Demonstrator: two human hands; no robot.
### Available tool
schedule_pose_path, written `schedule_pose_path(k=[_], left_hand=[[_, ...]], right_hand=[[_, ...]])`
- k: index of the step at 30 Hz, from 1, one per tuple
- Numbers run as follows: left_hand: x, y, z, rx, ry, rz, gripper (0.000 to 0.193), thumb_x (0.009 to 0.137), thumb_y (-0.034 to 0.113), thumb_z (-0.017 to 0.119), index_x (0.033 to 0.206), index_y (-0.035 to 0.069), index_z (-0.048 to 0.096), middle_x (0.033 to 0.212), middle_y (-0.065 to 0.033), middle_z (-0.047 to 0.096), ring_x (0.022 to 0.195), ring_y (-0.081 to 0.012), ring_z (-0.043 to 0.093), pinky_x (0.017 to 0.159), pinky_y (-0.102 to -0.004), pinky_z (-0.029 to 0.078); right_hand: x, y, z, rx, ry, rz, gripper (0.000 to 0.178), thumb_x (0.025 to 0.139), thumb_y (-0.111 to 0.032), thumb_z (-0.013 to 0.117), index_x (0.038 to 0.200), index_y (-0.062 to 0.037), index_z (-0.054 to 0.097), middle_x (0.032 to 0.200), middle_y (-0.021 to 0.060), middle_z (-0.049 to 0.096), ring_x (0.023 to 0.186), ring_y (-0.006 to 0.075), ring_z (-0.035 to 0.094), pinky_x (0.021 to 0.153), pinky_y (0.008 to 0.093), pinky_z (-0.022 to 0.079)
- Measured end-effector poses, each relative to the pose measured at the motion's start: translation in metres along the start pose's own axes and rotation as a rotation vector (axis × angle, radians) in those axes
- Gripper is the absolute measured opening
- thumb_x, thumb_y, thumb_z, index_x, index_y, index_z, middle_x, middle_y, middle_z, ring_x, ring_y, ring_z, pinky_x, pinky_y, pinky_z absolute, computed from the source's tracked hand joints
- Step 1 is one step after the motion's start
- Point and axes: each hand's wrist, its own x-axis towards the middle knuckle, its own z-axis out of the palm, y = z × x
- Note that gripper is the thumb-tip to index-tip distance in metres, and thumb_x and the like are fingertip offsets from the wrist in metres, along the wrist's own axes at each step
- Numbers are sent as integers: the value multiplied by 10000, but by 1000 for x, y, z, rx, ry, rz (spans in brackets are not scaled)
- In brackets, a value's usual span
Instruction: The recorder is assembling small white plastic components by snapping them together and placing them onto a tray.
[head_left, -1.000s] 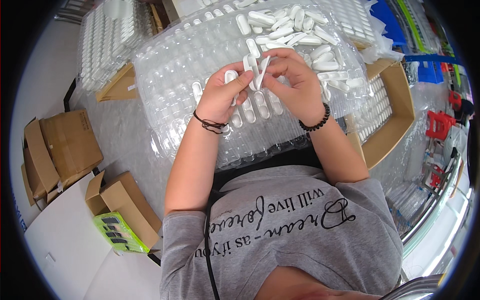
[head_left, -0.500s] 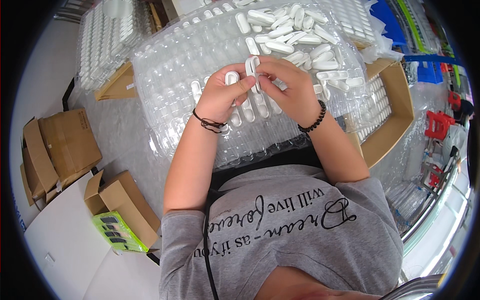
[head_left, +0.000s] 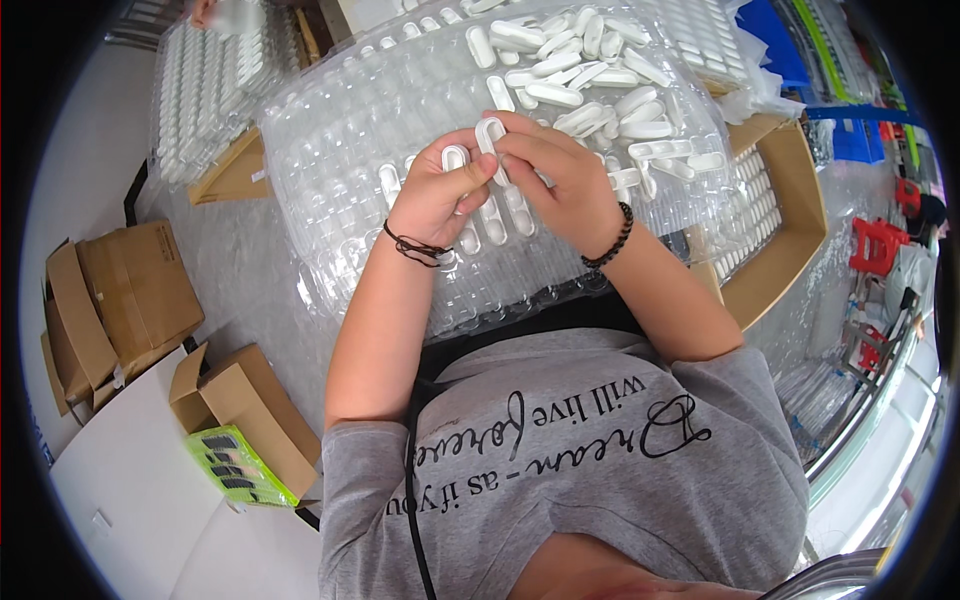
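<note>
Between my two hands is a white oblong plastic shell (head_left: 490, 134), hollow on the side facing up, pinched by the fingers of my right hand (head_left: 565, 185) with my left thumb against its edge. My left hand (head_left: 432, 200) is closed around a second white shell (head_left: 454, 158) of the same shape, its rounded end poking out above the fingers. Under both hands lies a stack of clear plastic blister trays (head_left: 350, 130). Several shells (head_left: 517, 212) sit in tray slots just below my hands. A loose heap of white shells (head_left: 585, 70) covers the tray's far right part.
Stacked filled trays (head_left: 215, 100) stand at the far left, with part of another person (head_left: 203, 12) behind them. An open cardboard box (head_left: 800, 205) holding filled trays is at the right. More cardboard boxes (head_left: 140, 290) stand on the left, and red stools (head_left: 880, 248) at the far right.
Both hands have shifted slightly left and nearer to me. The shell between them has tilted, showing more of its hollow side. Part of another person has come into view at the top left.
</note>
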Motion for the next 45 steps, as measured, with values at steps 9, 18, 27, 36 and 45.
schedule_pose_path(k=[9, 18, 27, 36, 45], left_hand=[[-4, 9, 25, 181, 118, -19, 318, 893, 133, 613, 1170, 0, 530, 916, -64, 617, 606, -105, 509, 454, -171, 347], [-2, 9, 19, 58, 24, 13, 346, 803, 28, 560, 1131, 118, 498, 918, -64, 566, 873, -223, 612, 683, -377, 573], [4, -6, 12, 137, -83, 196, 247, 845, -24, 632, 1054, 78, 549, 828, -61, 609, 680, -174, 623, 596, -319, 543], [0, 4, 28, 75, 78, 161, 304, 897, 132, 658, 1170, 51, 551, 897, -89, 651, 628, -145, 599, 511, -274, 490], [1, 5, 20, 88, 108, 95, 388, 901, 173, 650, 1252, 71, 519, 1070, -98, 636, 666, -134, 547, 546, -293, 443]], right_hand=[[9, 2, -38, 88, -28, 265, 189, 867, -9, 605, 1045, -33, 666, 1095, 119, 665, 878, 261, 643, 725, 307, 515], [-2, 44, -69, -917, -80, 121, 112, 786, -183, 702, 892, -151, 718, 1171, 30, 607, 1084, 297, 519, 872, 440, 434], [3, -15, -17, 95, 90, 256, 102, 869, -93, 662, 947, -29, 677, 873, 48, 593, 683, 117, 596, 558, 241, 472], [-2, -15, -3, 135, -76, 63, 346, 911, -5, 534, 1255, -15, 568, 1287, 143, 402, 887, 169, 576, 784, 299, 501], [17, 11, -48, -888, 7, 352, 210, 791, -260, 701, 845, -60, 738, 1065, 94, 579, 1082, 300, 479, 866, 428, 407]])
